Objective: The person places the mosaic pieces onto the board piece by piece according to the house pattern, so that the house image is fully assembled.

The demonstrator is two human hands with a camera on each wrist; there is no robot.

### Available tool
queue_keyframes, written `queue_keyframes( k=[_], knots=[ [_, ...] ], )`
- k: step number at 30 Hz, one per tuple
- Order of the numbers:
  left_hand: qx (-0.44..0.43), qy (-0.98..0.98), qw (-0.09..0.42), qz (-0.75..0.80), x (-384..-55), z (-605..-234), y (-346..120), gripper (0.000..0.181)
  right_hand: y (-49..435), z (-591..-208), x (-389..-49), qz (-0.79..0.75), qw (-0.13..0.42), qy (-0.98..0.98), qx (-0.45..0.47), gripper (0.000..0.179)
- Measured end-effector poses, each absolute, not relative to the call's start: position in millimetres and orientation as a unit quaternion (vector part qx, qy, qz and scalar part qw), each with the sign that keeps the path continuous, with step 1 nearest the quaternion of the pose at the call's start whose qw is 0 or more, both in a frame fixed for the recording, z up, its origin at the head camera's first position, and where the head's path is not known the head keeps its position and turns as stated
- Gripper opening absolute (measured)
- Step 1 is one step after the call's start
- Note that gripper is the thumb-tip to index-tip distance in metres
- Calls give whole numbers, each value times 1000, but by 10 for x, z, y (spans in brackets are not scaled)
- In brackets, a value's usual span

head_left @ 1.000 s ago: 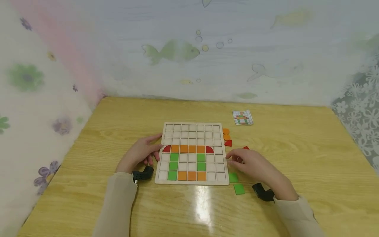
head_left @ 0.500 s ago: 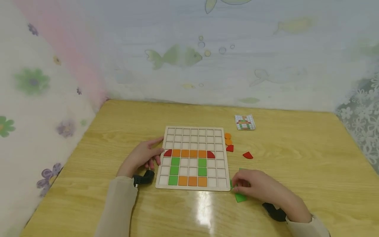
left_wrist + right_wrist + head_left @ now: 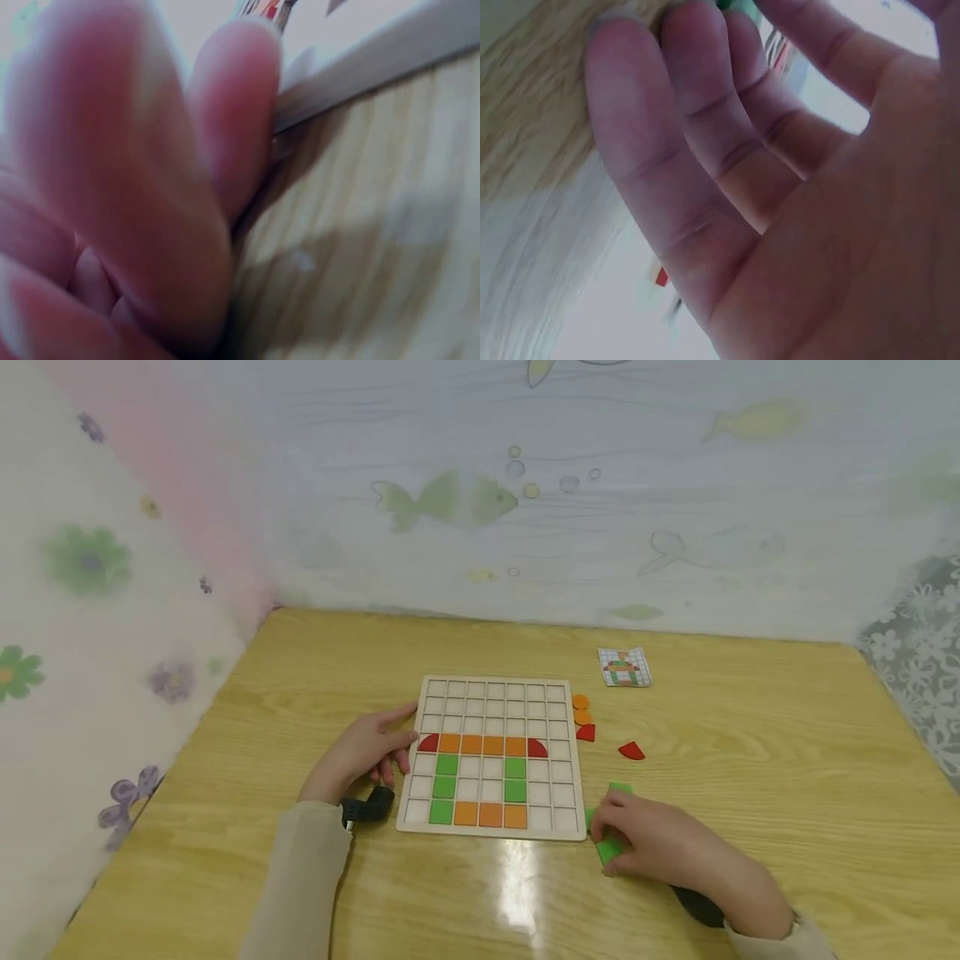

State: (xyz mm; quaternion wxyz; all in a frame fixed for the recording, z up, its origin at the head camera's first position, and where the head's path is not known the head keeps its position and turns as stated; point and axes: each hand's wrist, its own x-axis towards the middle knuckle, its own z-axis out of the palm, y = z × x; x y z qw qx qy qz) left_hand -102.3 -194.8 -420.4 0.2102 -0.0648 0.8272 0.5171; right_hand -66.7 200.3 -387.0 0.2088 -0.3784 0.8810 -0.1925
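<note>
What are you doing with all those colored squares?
A person is filling a grid board with colored tiles. Their left hand rests against the board's left edge. Their right hand is on the table just right of the board, pinching a green tile. The board already shows a row of orange squares with red corners, green columns and an orange row below. Spare orange and red pieces and a small pattern card lie to the right.

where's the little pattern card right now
In the head view the pattern card lies flat on the table, beyond the grid board's far right corner, past the loose orange pieces.
</note>
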Motion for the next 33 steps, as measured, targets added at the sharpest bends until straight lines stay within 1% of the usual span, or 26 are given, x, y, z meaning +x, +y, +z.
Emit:
queue_keyframes(
  k=[6, 16, 21, 28, 33],
  knots=[
    [-69, 826, 209, 519, -1032, -4194, -1934, 51, 1982, -3870, -683, -202, 201, 894, -345, 25],
    [-75, 816, 214, 531, -1029, -4184, -1953, 52, 1966, -3881, -676, -195, 161, 906, -341, 30],
    [-74, 825, 214, 518, -1013, -4172, -1970, 53, 1948, -3892, -684, -200, 161, 905, -338, 30],
    [-71, 816, 221, 530, -1018, -4184, -1972, 53, 1953, -3893, -720, -202, 174, 906, -328, 19],
    [-69, 815, 221, 532, -1030, -4189, -1954, 53, 1972, -3884, -716, -199, 164, 910, -326, 14]
  ],
)
